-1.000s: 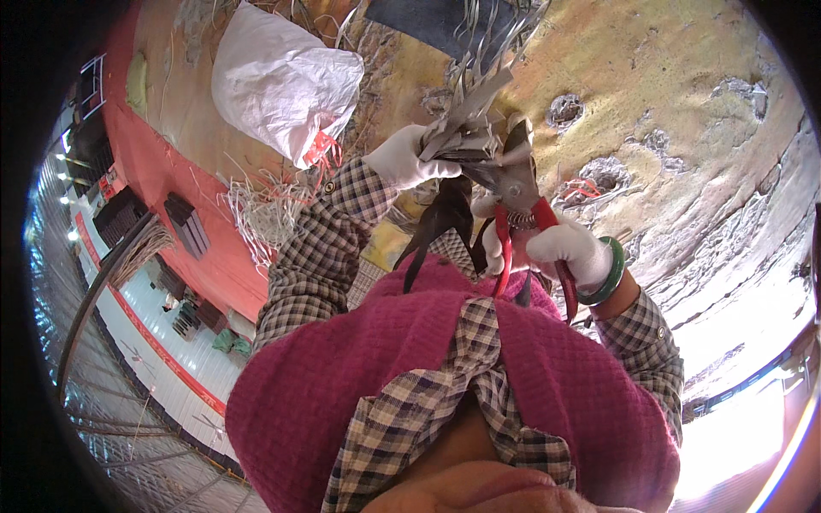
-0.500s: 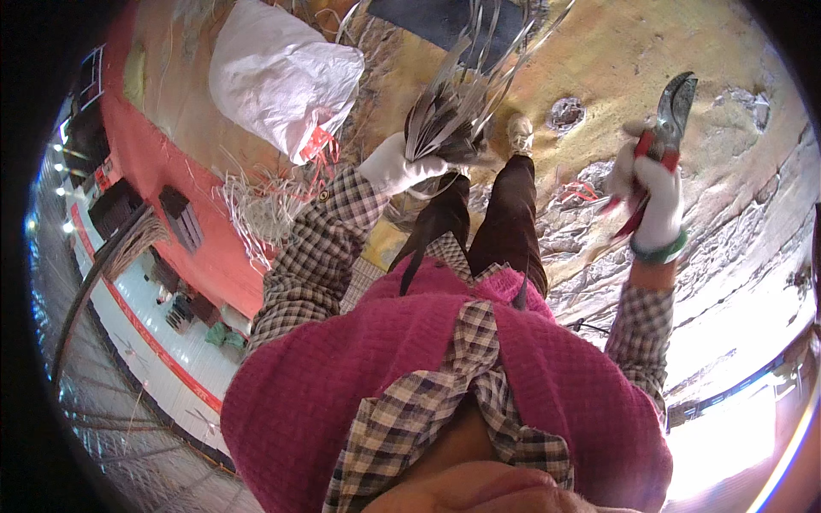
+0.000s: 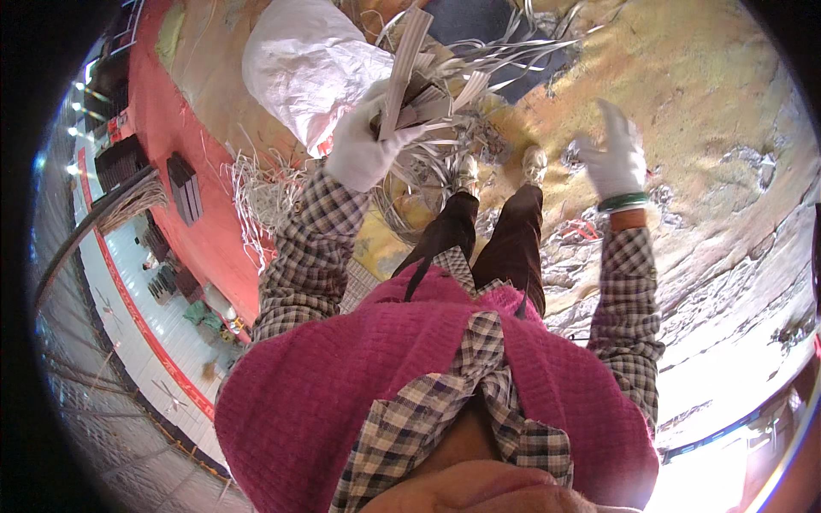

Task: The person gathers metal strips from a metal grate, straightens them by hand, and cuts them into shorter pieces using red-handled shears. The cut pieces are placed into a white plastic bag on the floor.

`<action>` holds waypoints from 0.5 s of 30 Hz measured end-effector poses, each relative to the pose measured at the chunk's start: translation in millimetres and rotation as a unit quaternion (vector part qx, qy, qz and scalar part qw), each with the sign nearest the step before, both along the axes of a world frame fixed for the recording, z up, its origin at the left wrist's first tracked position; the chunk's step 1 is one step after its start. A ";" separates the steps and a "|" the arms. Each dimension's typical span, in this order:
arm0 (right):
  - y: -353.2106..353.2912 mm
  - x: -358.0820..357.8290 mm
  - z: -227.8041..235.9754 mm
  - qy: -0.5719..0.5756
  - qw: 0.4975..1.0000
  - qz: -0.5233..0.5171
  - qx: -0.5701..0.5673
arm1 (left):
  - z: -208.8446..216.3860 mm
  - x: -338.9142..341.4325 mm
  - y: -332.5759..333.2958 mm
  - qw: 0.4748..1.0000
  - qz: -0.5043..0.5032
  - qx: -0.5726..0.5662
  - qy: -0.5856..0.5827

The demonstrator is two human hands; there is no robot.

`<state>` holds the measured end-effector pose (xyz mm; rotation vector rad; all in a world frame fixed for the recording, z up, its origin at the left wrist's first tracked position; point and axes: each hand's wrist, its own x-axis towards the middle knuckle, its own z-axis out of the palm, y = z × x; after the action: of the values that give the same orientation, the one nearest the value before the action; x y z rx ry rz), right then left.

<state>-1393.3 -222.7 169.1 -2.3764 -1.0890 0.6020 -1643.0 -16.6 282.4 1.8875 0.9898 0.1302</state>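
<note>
My left hand (image 3: 361, 152), in a white glove, is closed round a bundle of flat grey strips (image 3: 421, 101). Some strips stand up broad and stiff from the fist. Long thin pale strips (image 3: 513, 58) trail from beyond the bundle to the right, over a dark sheet on the ground. Off to the right, my gloved right hand (image 3: 614, 158), with a green and white band at the wrist, is raised over the ground. Its fingers are spread and nothing shows in it.
A white sack (image 3: 312, 64) lies just beyond my left hand. Beside my left forearm is a tangle of thin pale strips (image 3: 265, 192). Red scraps (image 3: 580, 229) lie on the uneven yellowish ground to the right of my shoes (image 3: 534, 164). Dark stacked pieces (image 3: 184, 188) rest on the red surface at left.
The red-handled pruning shears have left my right hand and no longer show; that hand has opened and moved slightly left. My left hand has turned, tipping the bundle so its broad strips face up.
</note>
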 end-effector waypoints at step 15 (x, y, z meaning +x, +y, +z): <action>192.8 -213.0 291.1 0.346 0.784 0.247 0.452 | 249.5 -51.6 39.5 0.885 0.107 0.035 -0.452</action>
<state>-1606.3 -29.8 460.1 -0.9093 -1.2332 0.7883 -1694.6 23.0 531.9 1.4840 0.5206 1.0833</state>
